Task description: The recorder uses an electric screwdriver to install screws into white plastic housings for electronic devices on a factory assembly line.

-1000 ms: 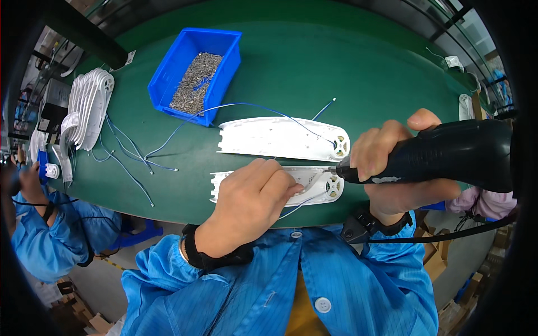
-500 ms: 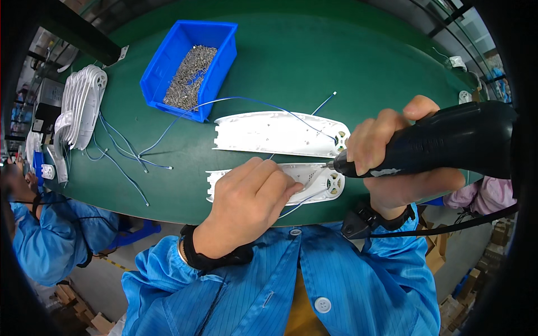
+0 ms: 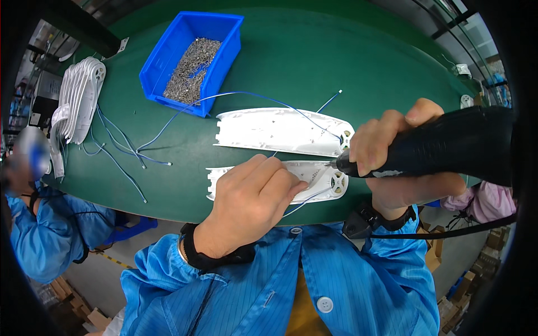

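Note:
My right hand (image 3: 386, 140) is wrapped around a black electric screwdriver (image 3: 443, 143). It lies almost level, with its tip at the upper edge of the nearer white plastic shell (image 3: 314, 171), close to the round slotted end. My left hand (image 3: 252, 196) covers the middle of that shell, fingers curled and thumb pressed against the forefinger. Whatever is between those fingertips is hidden. Just beyond lies a second white shell (image 3: 274, 131), open side up. From its rounded end a thin blue-and-white cable (image 3: 246, 93) arcs left. Another cable (image 3: 305, 203) crosses the nearer shell's round end.
A blue bin (image 3: 227, 61) of small screws (image 3: 190, 73) stands beyond the shells. At the left, stacked white shells (image 3: 81, 98) trail cables (image 3: 126, 150) over the green table (image 3: 314, 56). A person in a blue sleeve (image 3: 50, 235) sits at left; a pink sleeve (image 3: 490, 204) shows at right.
My view has shifted slightly. Both hands and the screwdriver keep nearly the same place over the nearer shell. The person at left has leaned further into view.

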### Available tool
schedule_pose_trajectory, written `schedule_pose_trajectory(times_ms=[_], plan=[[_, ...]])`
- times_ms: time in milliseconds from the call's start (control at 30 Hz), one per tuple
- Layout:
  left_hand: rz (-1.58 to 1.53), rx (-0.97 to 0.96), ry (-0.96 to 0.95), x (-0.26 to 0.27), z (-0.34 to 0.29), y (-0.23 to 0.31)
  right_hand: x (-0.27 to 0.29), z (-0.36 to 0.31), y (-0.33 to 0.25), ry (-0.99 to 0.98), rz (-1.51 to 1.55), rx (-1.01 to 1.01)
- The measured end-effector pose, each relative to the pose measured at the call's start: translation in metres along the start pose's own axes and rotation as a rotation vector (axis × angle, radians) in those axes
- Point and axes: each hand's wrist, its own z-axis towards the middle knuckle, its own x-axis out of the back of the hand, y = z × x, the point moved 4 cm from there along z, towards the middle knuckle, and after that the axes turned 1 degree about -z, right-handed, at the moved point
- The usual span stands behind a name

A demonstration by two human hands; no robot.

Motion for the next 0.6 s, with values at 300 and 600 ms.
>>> schedule_pose_trajectory(times_ms=[300, 600], plan=[[0.000, -0.002, -0.001, 0.003, 0.002, 0.002, -0.004, 0.005, 0.005, -0.027, 0.047, 0.016], [0.028, -0.033, -0.016, 0.001, 0.007, 0.005, -0.018, 0.018, -0.028, -0.199, 0.103, 0.001]])
